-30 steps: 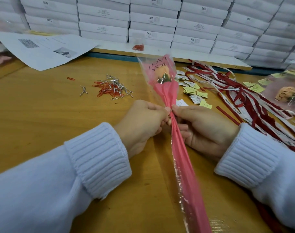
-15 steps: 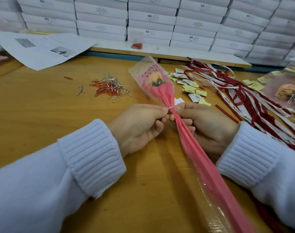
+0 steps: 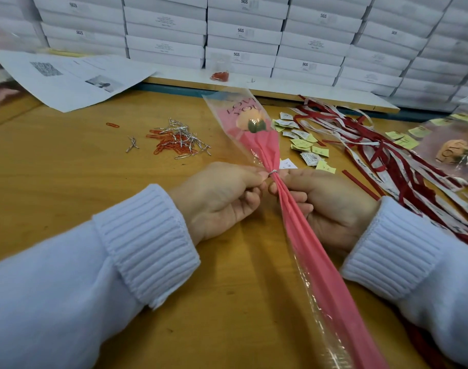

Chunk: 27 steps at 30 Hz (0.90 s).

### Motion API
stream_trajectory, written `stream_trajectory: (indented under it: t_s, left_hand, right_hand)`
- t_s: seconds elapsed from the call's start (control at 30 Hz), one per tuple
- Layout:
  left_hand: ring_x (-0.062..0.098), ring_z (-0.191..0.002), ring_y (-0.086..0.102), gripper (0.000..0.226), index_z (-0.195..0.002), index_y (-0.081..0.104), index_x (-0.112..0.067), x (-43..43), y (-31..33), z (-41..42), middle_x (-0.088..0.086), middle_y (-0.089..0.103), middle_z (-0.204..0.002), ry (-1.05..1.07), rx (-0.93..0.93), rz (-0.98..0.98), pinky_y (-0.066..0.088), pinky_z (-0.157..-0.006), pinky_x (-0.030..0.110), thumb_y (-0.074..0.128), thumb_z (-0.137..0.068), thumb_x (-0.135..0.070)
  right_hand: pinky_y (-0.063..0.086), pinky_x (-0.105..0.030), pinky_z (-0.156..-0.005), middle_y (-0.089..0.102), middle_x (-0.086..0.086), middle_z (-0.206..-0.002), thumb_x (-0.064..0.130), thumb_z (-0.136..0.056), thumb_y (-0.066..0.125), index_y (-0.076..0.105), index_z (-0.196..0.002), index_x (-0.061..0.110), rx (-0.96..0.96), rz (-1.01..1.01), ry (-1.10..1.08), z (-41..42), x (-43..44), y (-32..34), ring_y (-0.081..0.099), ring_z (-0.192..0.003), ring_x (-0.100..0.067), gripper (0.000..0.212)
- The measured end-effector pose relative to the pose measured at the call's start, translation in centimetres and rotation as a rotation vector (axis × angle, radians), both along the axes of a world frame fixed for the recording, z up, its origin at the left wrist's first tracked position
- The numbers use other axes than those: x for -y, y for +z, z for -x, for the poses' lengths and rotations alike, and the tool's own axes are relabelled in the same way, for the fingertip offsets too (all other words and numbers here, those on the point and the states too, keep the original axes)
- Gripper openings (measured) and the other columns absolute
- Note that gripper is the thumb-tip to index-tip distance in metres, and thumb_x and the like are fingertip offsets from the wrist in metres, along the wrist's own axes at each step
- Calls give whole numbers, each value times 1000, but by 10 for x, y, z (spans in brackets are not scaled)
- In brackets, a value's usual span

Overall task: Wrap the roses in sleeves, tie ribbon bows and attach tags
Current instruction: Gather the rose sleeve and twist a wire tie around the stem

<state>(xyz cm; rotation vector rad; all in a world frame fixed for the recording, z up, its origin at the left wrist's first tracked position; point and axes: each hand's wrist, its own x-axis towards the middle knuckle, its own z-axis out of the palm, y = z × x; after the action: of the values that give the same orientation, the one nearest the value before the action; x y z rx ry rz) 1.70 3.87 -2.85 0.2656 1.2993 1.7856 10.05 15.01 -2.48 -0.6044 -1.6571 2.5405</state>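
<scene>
The rose lay bloom-end away from the person inside its sleeve of clear film over pink paper. It slanted across the desk, and its long tail ran past the right wrist toward the near edge. A silver twist tie cinched the sleeve at a narrow neck just below the bloom. The left hand pinched the tie's ends between thumb and forefinger, its other fingers curled in loosely. The right hand was curled round the gathered sleeve just under the tie, thumb up against the neck. The bundle looked very light. The film was probably slick and springy, ready to unfold if released, and the paper soft and easily creased. The bloom seemed the part most easily crushed, so the cinched neck, where the layers bunched firm, was likely the safest place to grip. The thin wire would hold a twist but called for a fingertip pinch. The ribbons and tags lay close by on the right, untouched.
</scene>
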Motion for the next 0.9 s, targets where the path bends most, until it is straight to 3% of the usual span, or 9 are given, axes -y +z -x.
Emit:
stream_trajectory:
  t_s: [0.1,0.27,0.53,0.7,0.9]
  left_hand:
    - [5,-48,38,14,-82,60,0,0,-2,-2,11,48,-70,16,-153,33,28,-36,10,51,-91,6]
    - [6,-49,39,22,-73,56,-8,1,-4,-5,2,48,-56,-1,-289,-11,30,-37,12,52,-90,6]
    - [3,-45,43,19,-80,57,-9,-1,-7,-8,6,52,-64,-5,-214,-41,36,-38,11,50,-92,3]
    - [2,-43,45,17,-97,59,-12,-1,-8,-6,4,53,-62,8,-165,-63,38,-39,11,53,-91,3]
    - [2,-46,47,13,-86,63,-3,0,-7,-3,5,53,-64,-71,-206,-33,40,-42,8,52,-92,1]
  right_hand:
    - [21,-10,-31,34,3,-35,5,-97,39,52,-68,1,66,-69,19,-1,-2,1,28,-26,-3,32]
    - [25,-11,-27,30,3,-35,10,-96,43,51,-65,2,75,-102,33,-1,-4,2,28,-26,-4,33]
    - [25,-10,-28,32,2,-36,9,-95,46,54,-66,0,68,-121,8,-1,-4,1,29,-26,-3,31]
    - [22,-10,-28,30,2,-38,7,-96,44,53,-66,0,81,-121,6,0,-3,0,28,-26,-3,32]
    - [26,-10,-27,25,-5,-58,6,-94,45,55,-69,0,83,-97,-4,0,-1,0,30,-27,-3,28]
